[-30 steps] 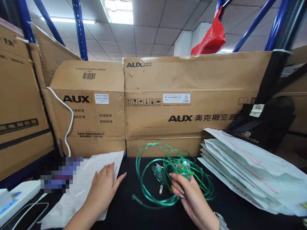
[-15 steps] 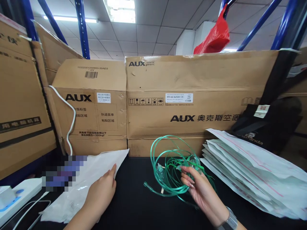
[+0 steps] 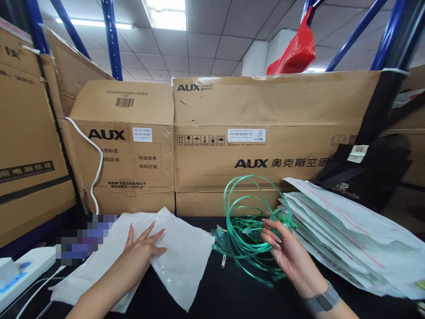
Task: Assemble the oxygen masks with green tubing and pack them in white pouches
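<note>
My right hand (image 3: 286,252) holds a coil of green clear tubing (image 3: 245,212) with a small mask piece, lifted a little above the black tabletop (image 3: 229,292) beside the stack of bags. Its fingers curl round the loops. My left hand (image 3: 141,249) lies flat, fingers spread, on a white plastic bag (image 3: 186,259) that is pulled toward the table's middle.
A stack of white zip bags (image 3: 335,226) leans at the right. Large AUX cardboard boxes (image 3: 252,133) wall off the back. A black bag (image 3: 372,173) stands at the right, and a white power strip (image 3: 23,270) with a cable lies at the left.
My right hand has lifted the tubing coil and carried it right, toward the bag stack. My left hand has dragged the white bag rightward and now presses on it with spread fingers.
</note>
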Action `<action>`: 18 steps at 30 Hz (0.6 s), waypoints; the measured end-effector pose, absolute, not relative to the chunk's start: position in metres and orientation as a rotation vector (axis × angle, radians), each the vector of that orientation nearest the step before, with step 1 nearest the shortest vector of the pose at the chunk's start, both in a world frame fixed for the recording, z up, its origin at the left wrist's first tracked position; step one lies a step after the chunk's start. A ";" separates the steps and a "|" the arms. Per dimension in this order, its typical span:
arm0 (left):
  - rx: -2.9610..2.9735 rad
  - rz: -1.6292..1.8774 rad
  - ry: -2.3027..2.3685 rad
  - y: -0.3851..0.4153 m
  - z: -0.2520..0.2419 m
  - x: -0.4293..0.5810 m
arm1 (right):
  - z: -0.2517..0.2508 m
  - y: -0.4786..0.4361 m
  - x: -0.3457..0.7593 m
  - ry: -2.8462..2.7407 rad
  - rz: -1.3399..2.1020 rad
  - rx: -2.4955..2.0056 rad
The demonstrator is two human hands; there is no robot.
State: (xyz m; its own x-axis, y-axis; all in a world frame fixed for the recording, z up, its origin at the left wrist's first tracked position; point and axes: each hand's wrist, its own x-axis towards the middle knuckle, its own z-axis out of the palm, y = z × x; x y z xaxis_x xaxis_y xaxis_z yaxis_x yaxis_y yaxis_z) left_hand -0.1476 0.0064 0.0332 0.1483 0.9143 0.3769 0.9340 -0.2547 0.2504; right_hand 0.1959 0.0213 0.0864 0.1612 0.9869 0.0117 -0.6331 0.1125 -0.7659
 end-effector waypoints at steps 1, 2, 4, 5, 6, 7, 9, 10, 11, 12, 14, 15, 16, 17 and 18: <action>-2.380 -0.641 -1.901 0.007 0.029 -0.146 | 0.087 0.021 0.196 -0.618 1.305 -0.703; -2.375 -0.617 -1.910 0.007 0.026 -0.141 | 0.087 0.021 0.196 -0.615 1.306 -0.695; -2.312 -0.564 -1.969 0.002 0.022 -0.123 | 0.088 0.021 0.196 -0.612 1.314 -0.680; -2.330 -0.547 -1.989 -0.003 0.020 -0.111 | 0.088 0.021 0.195 -0.611 1.321 -0.675; -2.400 -0.545 -1.953 -0.007 0.018 -0.098 | 0.087 0.020 0.194 -0.611 1.328 -0.673; -2.469 -0.527 -1.896 -0.012 0.014 -0.086 | 0.086 0.020 0.193 -0.611 1.337 -0.673; -2.543 -0.464 -1.801 -0.019 0.004 -0.067 | 0.084 0.019 0.190 -0.611 1.358 -0.680; -2.564 -0.435 -1.754 -0.020 -0.001 -0.061 | 0.083 0.019 0.188 -0.611 1.370 -0.684; -2.556 -0.427 -1.724 -0.021 -0.006 -0.056 | 0.082 0.019 0.187 -0.613 1.381 -0.689; -2.542 -0.429 -1.703 -0.020 -0.010 -0.054 | 0.080 0.019 0.186 -0.614 1.390 -0.693; -2.524 -0.438 -1.689 -0.018 -0.014 -0.052 | 0.078 0.019 0.185 -0.618 1.403 -0.698; -2.529 -0.449 -1.698 -0.018 -0.014 -0.052 | 0.078 0.019 0.184 -0.621 1.408 -0.700; -2.541 -0.470 -1.719 -0.018 -0.012 -0.052 | 0.077 0.019 0.184 -0.623 1.413 -0.702; -2.550 -0.501 -1.755 -0.019 -0.009 -0.053 | 0.076 0.019 0.183 -0.624 1.417 -0.703; -2.551 -0.543 -1.798 -0.021 -0.004 -0.053 | 0.076 0.019 0.183 -0.623 1.422 -0.703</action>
